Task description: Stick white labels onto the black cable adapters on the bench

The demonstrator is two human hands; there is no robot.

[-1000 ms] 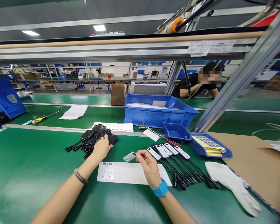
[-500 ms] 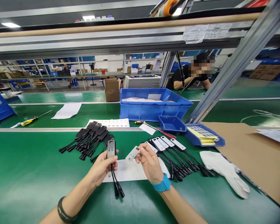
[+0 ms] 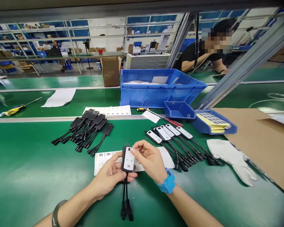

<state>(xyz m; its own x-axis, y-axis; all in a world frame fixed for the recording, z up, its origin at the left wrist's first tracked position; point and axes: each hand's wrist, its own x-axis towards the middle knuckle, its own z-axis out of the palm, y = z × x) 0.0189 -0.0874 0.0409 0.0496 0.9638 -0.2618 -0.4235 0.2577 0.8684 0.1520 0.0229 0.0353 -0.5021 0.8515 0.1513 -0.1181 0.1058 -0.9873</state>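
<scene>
Near the table's front, my left hand (image 3: 110, 174) is closed around a small black control box (image 3: 124, 154) with two plug-ended cables (image 3: 126, 192) hanging down. A white label (image 3: 128, 162) lies over the box's face, its upper end pinched in the fingers of my right hand (image 3: 150, 159). Whether the label is stuck down along its whole length I cannot tell. Behind both hands a white label sheet (image 3: 99, 162) lies on the green table, partly covered by them. Bare black control boxes (image 3: 99, 121) are heaped at the left; several white-labelled ones (image 3: 163, 133) lie at the right.
A large blue bin (image 3: 144, 94) stands at the back, with a small blue tray (image 3: 180, 111) and a tray of yellow sheets (image 3: 215, 124) beside it. Screwdrivers (image 3: 15, 110) lie around. A white glove (image 3: 232, 159) and cardboard (image 3: 262, 135) are at right. A person (image 3: 191, 55) sits opposite.
My left hand has moved right with the control box. The label in my right hand, earlier apart from the box, now lies over its face. The view has tilted down.
</scene>
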